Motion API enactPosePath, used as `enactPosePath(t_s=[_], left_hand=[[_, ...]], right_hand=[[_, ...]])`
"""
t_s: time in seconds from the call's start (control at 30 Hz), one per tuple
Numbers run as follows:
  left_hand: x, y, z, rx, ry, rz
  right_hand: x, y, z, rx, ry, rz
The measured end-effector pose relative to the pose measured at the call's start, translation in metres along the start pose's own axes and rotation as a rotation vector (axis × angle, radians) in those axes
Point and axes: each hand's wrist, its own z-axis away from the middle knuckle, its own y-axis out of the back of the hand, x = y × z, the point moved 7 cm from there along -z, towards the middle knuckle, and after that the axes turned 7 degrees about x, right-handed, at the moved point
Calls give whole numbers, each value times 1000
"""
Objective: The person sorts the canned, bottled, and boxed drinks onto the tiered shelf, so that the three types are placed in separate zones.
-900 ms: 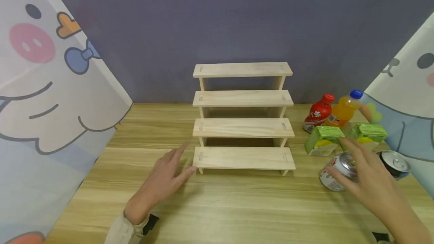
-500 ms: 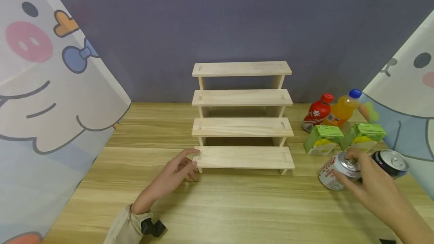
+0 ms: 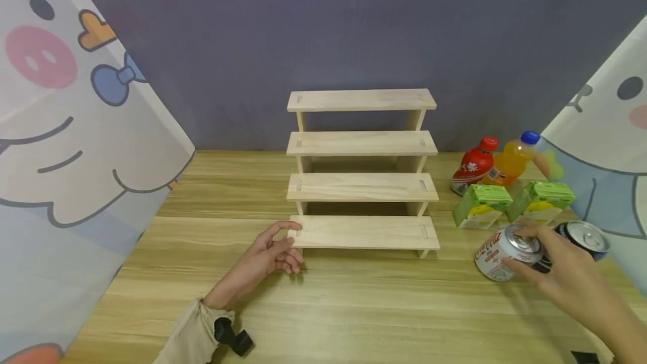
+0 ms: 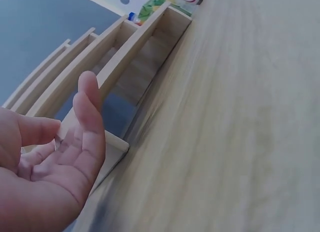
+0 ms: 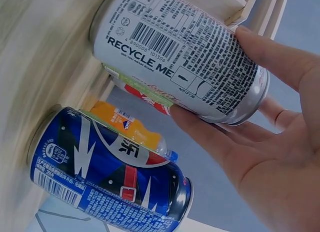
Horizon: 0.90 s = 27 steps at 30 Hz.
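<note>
White can (image 3: 497, 255), pinched high by the right hand (image 3: 568, 268), might knock the blue can (image 5: 105, 172) if swung sideways; the left hand (image 3: 268, 254), pinching the shelf (image 3: 364, 232), could drag it.

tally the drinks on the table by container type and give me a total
Cans: 2 (white can, blue can)
Bottles: 2 (red bottle, orange bottle)
Cartons: 2 (left green carton, right green carton)
Total: 6

Head view: left hand (image 3: 260, 257) at 7 o'clock, pointing toward 2; index and thumb pinch, remaining fingers curled beneath. Right hand (image 3: 566, 263) at 4 o'clock, pointing toward 10, thumb opposing fingers in a grip.
</note>
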Motion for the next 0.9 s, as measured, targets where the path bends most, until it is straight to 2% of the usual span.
enactPosePath(t_s=[0.17, 0.3, 0.7, 0.9], left_hand=[[-2, 0, -1, -48, -8, 70], [-3, -1, -1, -79, -12, 112], [-5, -2, -1, -123, -19, 148], [-5, -4, 0, -151, -23, 165]], right_hand=[[1, 0, 0, -13, -28, 4], [-2, 2, -2, -9, -14, -4], [-18, 14, -11, 34, 61, 8], [-31, 21, -19, 20, 90, 13]])
